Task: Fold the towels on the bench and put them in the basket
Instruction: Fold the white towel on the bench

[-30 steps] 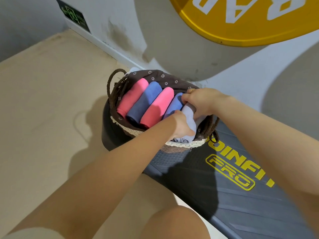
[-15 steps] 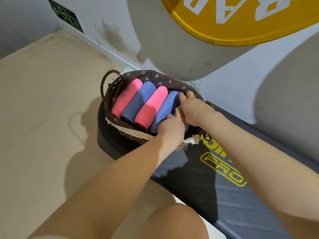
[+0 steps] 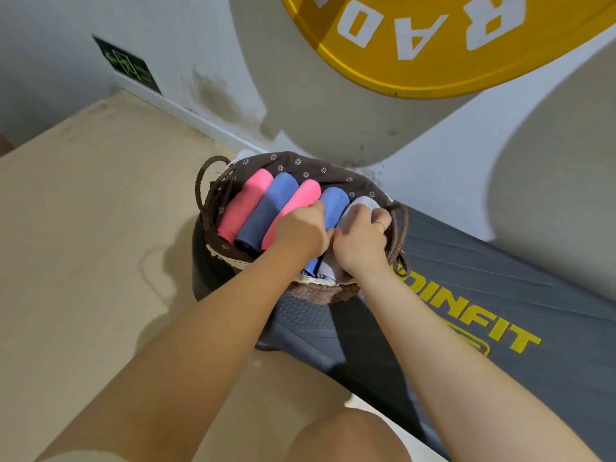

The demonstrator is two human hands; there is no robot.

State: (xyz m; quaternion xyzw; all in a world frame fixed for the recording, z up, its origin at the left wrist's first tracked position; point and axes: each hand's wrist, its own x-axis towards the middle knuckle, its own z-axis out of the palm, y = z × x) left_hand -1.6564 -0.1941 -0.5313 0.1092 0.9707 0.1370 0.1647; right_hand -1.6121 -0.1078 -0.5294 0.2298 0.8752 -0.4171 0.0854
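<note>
A brown woven basket [image 3: 398, 235] with a dark flowered lining stands on the end of a dark grey bench [image 3: 500, 278]. Rolled towels lie side by side in it: pink [image 3: 248, 203], dark blue [image 3: 268, 211], pink [image 3: 301, 200], blue [image 3: 333, 206] and, at the far right, pale lilac [image 3: 358, 208]. My left hand [image 3: 301, 230] rests on the blue and second pink rolls, fingers pressing down. My right hand [image 3: 361, 243] lies on the pale lilac towel, fingers curled over it beside the right handle. The near ends of the blue and lilac rolls show under my wrists.
The bench carries yellow lettering [image 3: 466, 321] and runs to the lower right. A tan floor [image 3: 83, 261] lies to the left. A white wall with a large yellow disc [image 3: 433, 45] rises behind the basket. My knee [image 3: 346, 438] is at the bottom.
The pale lilac towel has gone down into the right end of the basket. My hands have spread apart, the left onto the blue and pink rolls, the right onto the lilac one.
</note>
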